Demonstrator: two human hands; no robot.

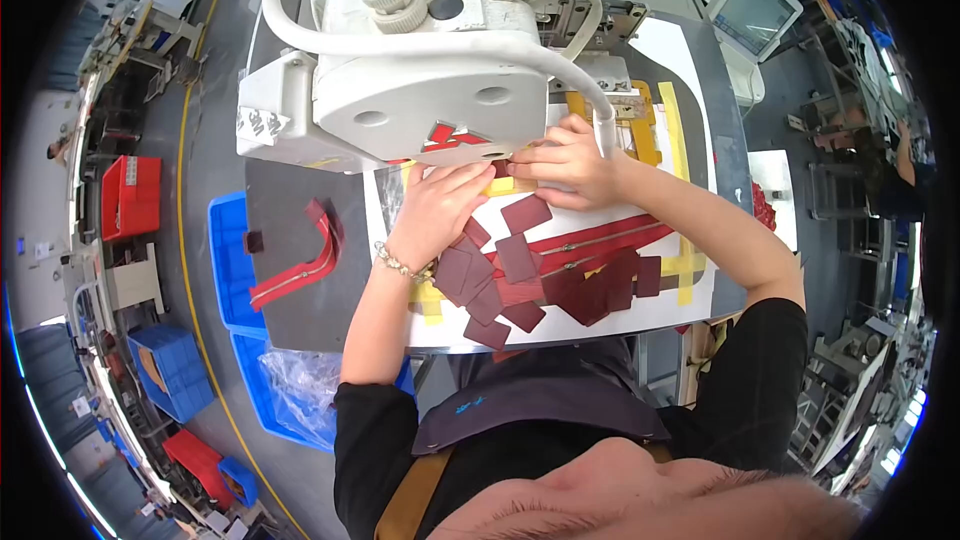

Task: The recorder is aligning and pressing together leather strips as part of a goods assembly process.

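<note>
Both hands work at the front of a white industrial sewing machine (pixel 430 105), just below its head. My left hand (pixel 438 208), with a bracelet at the wrist, lies with its fingers extended flat against the work. My right hand (pixel 565 168) has bent fingers closed at the edge of a small dark red patch (pixel 502 169), which shows between the hands beside a yellow strip (pixel 500 186). The machine head hides part of the fingertips. Nearer to me lie several loose dark red patches (pixel 517 258) and red zipper strips (pixel 600 235) on a white sheet (pixel 455 337).
A red zipper strip (pixel 300 275) rests on the dark tabletop (pixel 300 325) at the left. Blue bins (pixel 228 260) stand beside the table, one with clear plastic film (pixel 300 385). Yellow tape (pixel 683 270) marks the sheet's right side. A screen (pixel 755 10) stands at the far right.
</note>
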